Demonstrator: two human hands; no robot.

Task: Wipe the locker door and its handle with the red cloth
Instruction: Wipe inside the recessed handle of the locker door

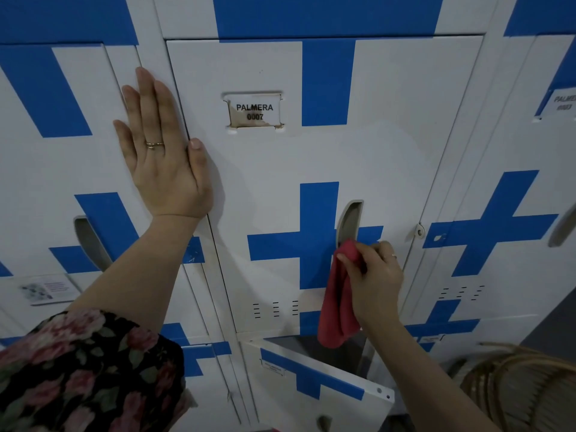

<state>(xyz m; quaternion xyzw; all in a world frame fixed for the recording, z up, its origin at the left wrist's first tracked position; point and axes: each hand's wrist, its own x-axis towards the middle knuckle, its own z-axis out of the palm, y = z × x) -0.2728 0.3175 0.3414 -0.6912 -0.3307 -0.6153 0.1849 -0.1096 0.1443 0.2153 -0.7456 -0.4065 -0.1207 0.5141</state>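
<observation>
A white locker door with blue cross stripes fills the middle of the view; its label reads PALMERA 0007. The recessed grey handle sits at the door's lower right. My right hand grips the red cloth and holds its top end against the bottom of the handle recess, while the rest of the cloth hangs down. My left hand lies flat with straight fingers on the frame strip at the door's left edge, thumb on the door.
Neighbouring lockers stand on the left and right. Below, a lower locker door hangs open towards me. A wicker basket sits at the bottom right.
</observation>
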